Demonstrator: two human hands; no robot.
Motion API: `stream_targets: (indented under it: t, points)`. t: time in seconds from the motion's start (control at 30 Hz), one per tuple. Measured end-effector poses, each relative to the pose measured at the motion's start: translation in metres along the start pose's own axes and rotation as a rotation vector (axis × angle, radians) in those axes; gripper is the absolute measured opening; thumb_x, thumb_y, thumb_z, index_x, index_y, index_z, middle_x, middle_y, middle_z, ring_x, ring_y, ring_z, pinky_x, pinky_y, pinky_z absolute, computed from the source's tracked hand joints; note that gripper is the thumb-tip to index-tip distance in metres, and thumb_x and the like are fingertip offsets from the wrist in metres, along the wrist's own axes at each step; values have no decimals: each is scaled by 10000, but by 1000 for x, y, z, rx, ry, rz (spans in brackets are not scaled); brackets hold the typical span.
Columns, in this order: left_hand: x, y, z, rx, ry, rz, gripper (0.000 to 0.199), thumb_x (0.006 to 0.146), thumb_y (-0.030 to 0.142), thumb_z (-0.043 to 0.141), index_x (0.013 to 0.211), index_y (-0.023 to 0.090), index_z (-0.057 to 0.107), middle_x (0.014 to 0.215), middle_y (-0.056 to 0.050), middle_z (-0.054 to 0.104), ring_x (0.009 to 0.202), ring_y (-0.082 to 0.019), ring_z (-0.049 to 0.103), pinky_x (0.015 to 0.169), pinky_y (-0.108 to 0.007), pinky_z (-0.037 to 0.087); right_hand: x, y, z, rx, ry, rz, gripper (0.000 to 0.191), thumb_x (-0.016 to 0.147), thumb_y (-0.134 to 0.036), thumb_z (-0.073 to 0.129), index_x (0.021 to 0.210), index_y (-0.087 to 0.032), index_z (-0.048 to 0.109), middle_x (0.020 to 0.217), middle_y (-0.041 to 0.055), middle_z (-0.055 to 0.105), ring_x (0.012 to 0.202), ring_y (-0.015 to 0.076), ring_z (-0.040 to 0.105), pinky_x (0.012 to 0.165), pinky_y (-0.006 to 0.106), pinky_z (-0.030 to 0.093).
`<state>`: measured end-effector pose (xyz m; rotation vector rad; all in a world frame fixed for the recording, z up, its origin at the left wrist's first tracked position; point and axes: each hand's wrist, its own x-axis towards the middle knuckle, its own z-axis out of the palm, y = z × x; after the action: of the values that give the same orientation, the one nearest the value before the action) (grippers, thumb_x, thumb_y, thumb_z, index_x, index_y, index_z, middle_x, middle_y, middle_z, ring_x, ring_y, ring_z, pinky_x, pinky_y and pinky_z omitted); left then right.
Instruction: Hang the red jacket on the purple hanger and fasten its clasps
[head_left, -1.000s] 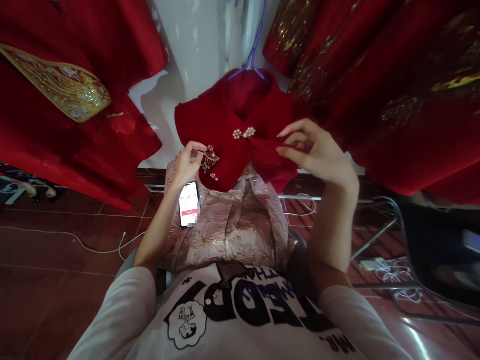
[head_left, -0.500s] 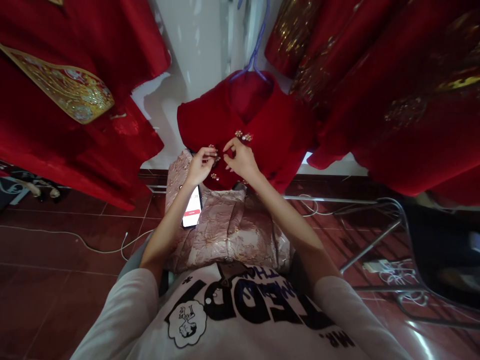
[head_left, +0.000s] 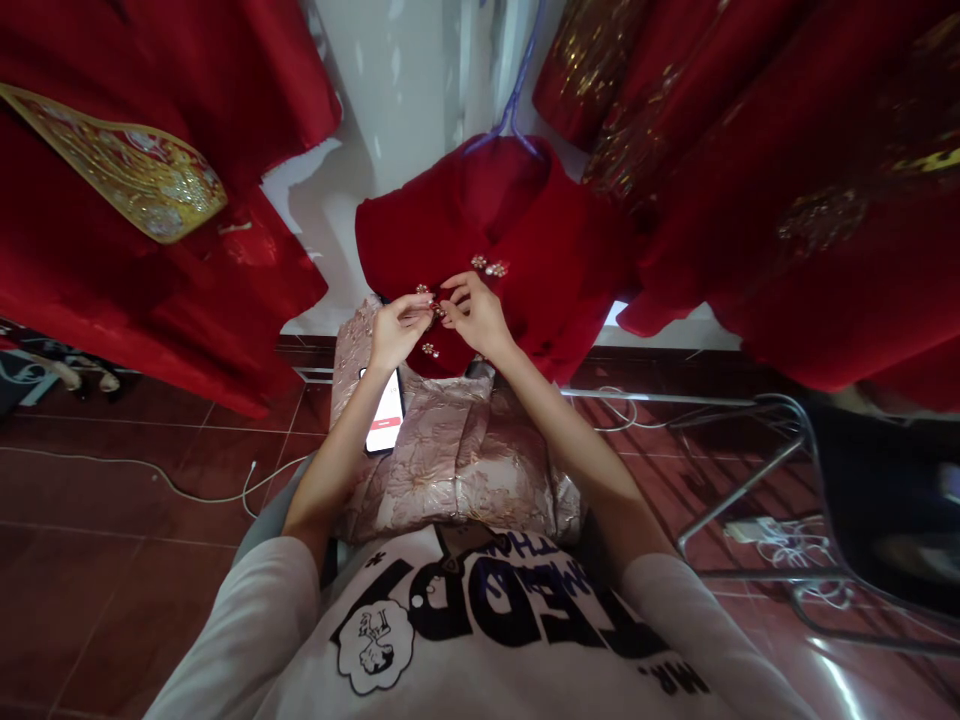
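I have both hands together at the lower left front of the red garment (head_left: pixel 420 235), which hangs from a purple hanger (head_left: pixel 516 100) on the far side. My left hand (head_left: pixel 397 330) looks pinched on the beaded ornament (head_left: pixel 438 311); my right hand (head_left: pixel 476 315) has thumb and finger curled just beside it, and I can't tell whether they grip anything. With fingertips this crowded, I could snag a bead or lose the small piece behind my own fingers. A hard pull could pucker the cloth or swing the garment, since I see nothing but the hanger holding it up. The phone (head_left: pixel 386 415), lying on the pink brocade (head_left: pixel 487 450) near my left forearm, could slide if my lap or elbow shifts.
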<state>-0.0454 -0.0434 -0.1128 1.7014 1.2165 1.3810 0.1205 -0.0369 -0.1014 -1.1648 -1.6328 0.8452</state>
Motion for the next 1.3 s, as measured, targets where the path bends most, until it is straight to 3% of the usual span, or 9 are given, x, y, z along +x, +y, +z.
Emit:
stream_targets:
  t: [0.23,0.6,0.73,0.9,1.03,1.1,1.2,1.3]
  points:
    - [3,-4,-1,105,34,50,199,857,111,728,1035,158,803,1058,-74,810,960,-210,783,983,-383,640,-6,-5,7,-111,106,-122,176,923,-126,575,1081,-201,551,1092,77,607,959,170,666,863,325,612]
    - [10,4,-6,152,4,82,132,812,98,756,905,168,817,931,-61,816,839,-213,783,869,-364,655,-10,-10,12,-150,169,-132,121,938,-103,538,1006,-198,570,1122,106,602,970,204,645,932,423,586]
    - [16,-8,-9,33,-57,16,121,811,112,726,894,161,799,961,-70,811,889,-199,777,891,-341,646,-11,-8,10,-152,166,-155,108,943,-115,545,991,-208,572,1111,98,601,978,203,639,928,410,597]
    - [16,-25,-11,-155,-121,-97,124,857,271,759,929,172,779,1000,-85,798,923,-202,768,885,-347,646,-13,-5,7,-139,114,-186,68,954,-147,563,986,-207,570,1096,79,607,951,174,656,924,367,624]
    - [8,-28,-9,-215,-110,-181,198,912,277,734,1081,176,717,1060,-89,769,942,-192,764,887,-355,643,-19,-2,-1,-99,28,-181,74,975,-178,555,1031,-178,603,1150,91,623,905,154,697,880,332,640]
    - [-2,-27,-7,-133,-100,-217,155,936,186,663,1089,174,687,1027,-81,760,890,-171,757,849,-325,639,-26,-2,-12,-132,-8,-151,103,979,-196,563,1035,-163,643,1144,96,649,877,158,717,845,326,639]
    - [-23,-22,-3,182,-181,-217,143,899,103,643,1008,164,714,942,-72,757,838,-186,745,819,-304,619,-39,-7,-35,-294,10,-111,104,945,-184,617,970,-159,715,1042,85,696,784,154,712,808,319,619]
    - [-44,-12,5,504,-298,-189,292,923,172,668,1206,186,738,987,-82,777,924,-250,753,900,-362,596,-49,-18,-58,-472,43,-61,106,921,-181,654,934,-159,757,953,80,722,733,159,699,797,326,596]
